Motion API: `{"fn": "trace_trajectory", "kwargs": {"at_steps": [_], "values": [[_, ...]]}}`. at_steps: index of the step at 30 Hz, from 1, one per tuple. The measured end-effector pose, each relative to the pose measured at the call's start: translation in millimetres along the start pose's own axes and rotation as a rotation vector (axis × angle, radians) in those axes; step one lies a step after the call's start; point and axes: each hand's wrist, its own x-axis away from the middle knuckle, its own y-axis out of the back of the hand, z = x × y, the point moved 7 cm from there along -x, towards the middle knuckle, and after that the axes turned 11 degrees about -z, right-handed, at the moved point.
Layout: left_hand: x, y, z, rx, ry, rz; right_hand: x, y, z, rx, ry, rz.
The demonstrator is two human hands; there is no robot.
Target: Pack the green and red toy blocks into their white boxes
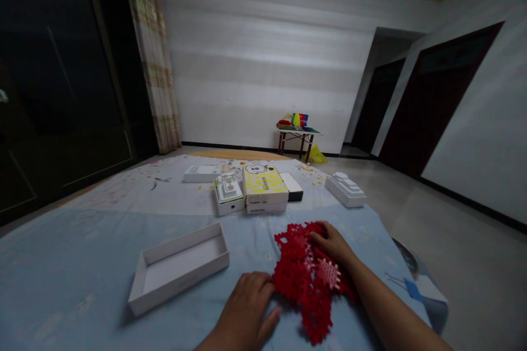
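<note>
On red plastic pieces [302,279], both hands [242,307] lie spread.

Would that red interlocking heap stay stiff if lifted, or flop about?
The red interlocking pieces probably sag when lifted: they lie draped unevenly beneath the left hand and right hand. They look light, and loosely joined edge pieces might come apart.

Red interlocking plastic pieces [298,279] joined in ragged flat sheet on blue cloth [82,269]; 1 pale-pink piece [328,274] atop.
</note>
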Motion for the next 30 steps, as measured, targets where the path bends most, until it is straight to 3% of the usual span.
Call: {"fn": "trace_trajectory", "kwargs": {"at_steps": [6, 12, 16, 19, 22, 25, 27, 30], "values": [[1, -2.4, 1, -0.012, 0.030, 0.015, 22, -16, 30, 0.051, 0.057, 0.004], [0, 3.2, -4, -0.050, 0.039, 0.027, 25, -17, 33, 0.000, 0.009, 0.011], [0, 27.5, -11, -0.065, 0.046, 0.056, 25, -17, 29, -0.043, -0.035, 0.009], [-15, 69.1, -4, -0.090, 0.042, 0.030, 26, -18, 29, -0.011, -0.018, 0.006], [-50, 117.8, 36, -0.215, 0.067, -0.030, 28, -17, 30, 0.051, 0.018, -0.015], [-96, 147.7, 111, -0.372, 0.175, -0.055, 31, -16, 30, 0.110, 0.035, -0.022], [-123, 151.8, 168, -0.418, 0.254, -0.062, 34, -17, 29, 0.139, 0.033, -0.016], [-150, 139.8, 249, -0.480, 0.388, -0.042, 38, -16, 24, 0.179, 0.007, -0.021]]}}
